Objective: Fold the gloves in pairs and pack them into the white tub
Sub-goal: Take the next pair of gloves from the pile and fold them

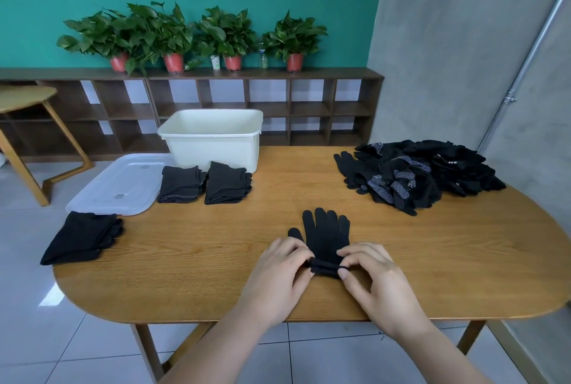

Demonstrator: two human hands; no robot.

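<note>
I look down from the head camera onto a long wooden table (216, 244) with rounded ends. Near its front edge, at the middle, a black glove (327, 235) lies flat with its fingers pointing away from me; I cannot tell whether a second glove lies under it. Its cuff end is rolled into a narrow band. My left hand (278, 272) pinches the left end of that band between thumb and fingers, and my right hand (377, 285) pinches the right end the same way. Bare wood lies open on both sides of the hands and ahead of the glove's fingertips. The white tub (213, 139) stands at the far edge, left of centre, well apart from the glove. Just in front of it sit two folded stacks of black gloves, a left stack (180, 184) and a right stack (227, 183), close together. A clear lid (120, 183) lies flat to their left and appears to overhang the table's far-left curve. A third folded stack (82, 237) sits at the left end, one corner hanging past the edge. A pile of loose gloves (417, 175) covers the far right, close to the edge beside a grey wall panel (448, 59). Behind the table runs a low shelf (216, 99) topped with potted plants (191, 34).
</note>
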